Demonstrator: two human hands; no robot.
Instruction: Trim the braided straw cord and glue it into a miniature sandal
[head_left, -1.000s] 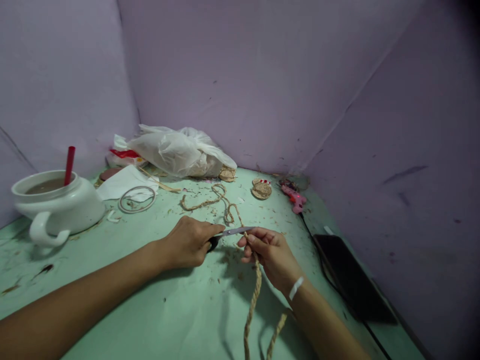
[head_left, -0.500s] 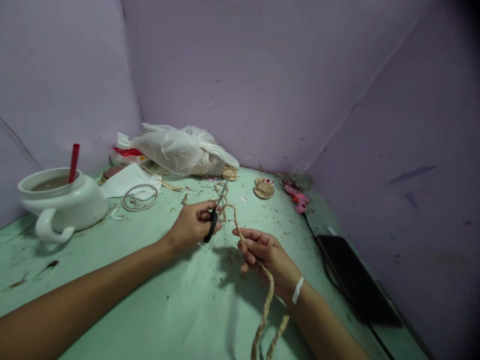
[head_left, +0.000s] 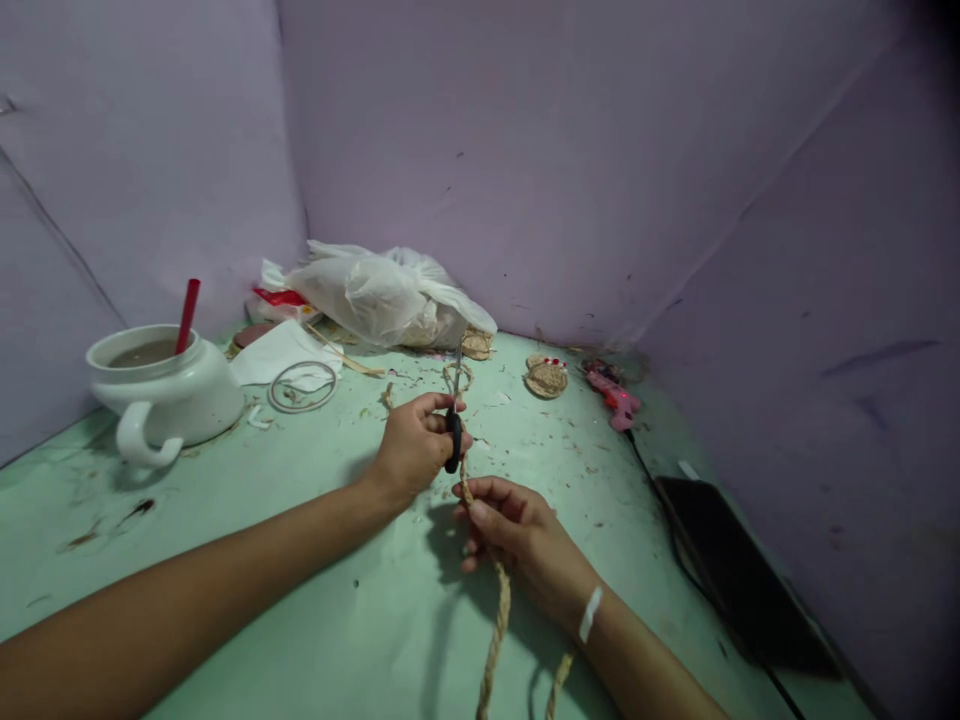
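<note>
My left hand (head_left: 424,440) is closed around the black-handled scissors (head_left: 453,440), whose blade points away toward the wall. Pinched between the thumb and fingers of my right hand (head_left: 510,520) is a braided tan rope (head_left: 495,630). The rope runs down toward me from the right hand, and a second length of it shows under the right wrist. Its thinner far end passes up beside the scissors and curls in a loop on the table. Whether the left fingers also touch the rope I cannot tell.
On the green table (head_left: 300,600) stand a white mug (head_left: 187,400) with a red straw, a ring (head_left: 271,388), a white plastic bag (head_left: 390,300), a woven round piece (head_left: 546,378), a pink glue gun (head_left: 619,403) with a cord, and a dark phone-like slab (head_left: 742,570). Purple walls (head_left: 525,150) close the back.
My left hand has brought the scissors closer to the rope, now upright alongside it. My right hand has shifted slightly left and down with the rope. The whole view has swung a little left.
</note>
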